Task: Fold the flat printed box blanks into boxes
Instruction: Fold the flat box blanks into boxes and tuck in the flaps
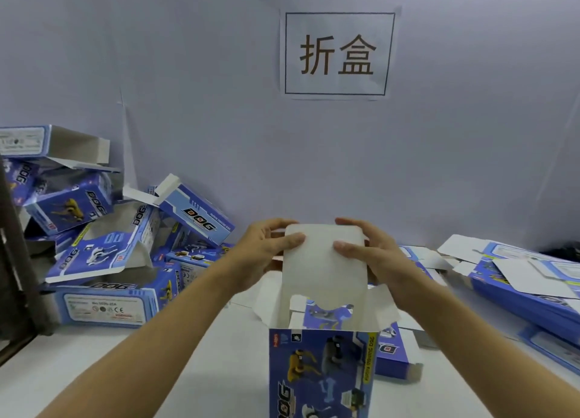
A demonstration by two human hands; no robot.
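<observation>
A blue printed box with dog pictures stands upright in front of me, its top end open. Its large white lid flap sticks up from the far side. My left hand grips the flap's upper left corner, thumb on the near face. My right hand grips the upper right corner the same way. Two small side flaps splay outward at the box mouth.
A heap of folded blue boxes lies at the left on the white table. Flat box blanks are stacked at the right, and another blank lies just behind the held box. A paper sign hangs on the back wall.
</observation>
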